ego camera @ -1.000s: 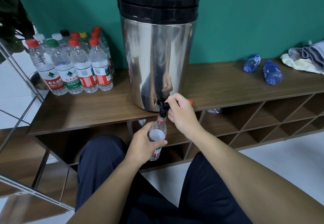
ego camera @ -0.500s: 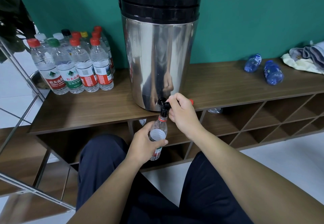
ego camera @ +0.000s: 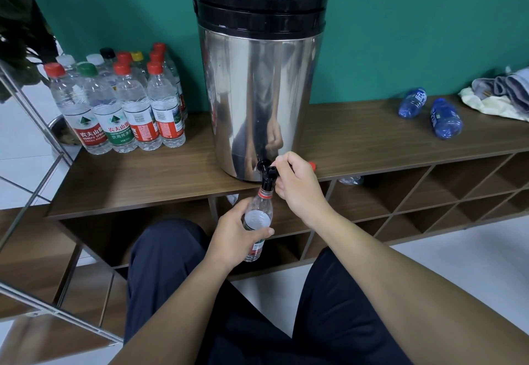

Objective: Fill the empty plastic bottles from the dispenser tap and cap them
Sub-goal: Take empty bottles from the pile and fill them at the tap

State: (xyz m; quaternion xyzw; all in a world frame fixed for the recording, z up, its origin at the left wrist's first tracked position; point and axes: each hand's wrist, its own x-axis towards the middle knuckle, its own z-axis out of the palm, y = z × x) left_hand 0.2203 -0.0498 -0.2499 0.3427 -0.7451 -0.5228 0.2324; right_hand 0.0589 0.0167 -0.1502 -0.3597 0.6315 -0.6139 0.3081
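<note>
Down in front, two knees in dark trousers [ego camera: 171, 264] frame the action, and two bare forearms reach out from the bottom edge. The left hand [ego camera: 237, 233] wraps its fingers and thumb around one clear plastic bottle [ego camera: 257, 221], holding it upright below the shelf edge with its neck right up under the black tap [ego camera: 267, 176]. The right hand [ego camera: 297, 184] is curled on the tap lever, fingers closed around it. A red cap [ego camera: 312, 166] peeks out just behind that hand on the wooden shelf [ego camera: 160, 176]. Whether water is running, I can't tell. Behind the tap stands one tall steel dispenser [ego camera: 257, 93] with a black lid. Off to the left on the shelf, a tight cluster of capped bottles [ego camera: 126, 101]: I count eleven caps, mostly red, with one green, one yellow, one black and two white. To the right, two blue bottles [ego camera: 429, 111] lie on their sides, well apart from the dispenser, and beyond them a heap of cloths [ego camera: 503, 93] sits against the green wall.
</note>
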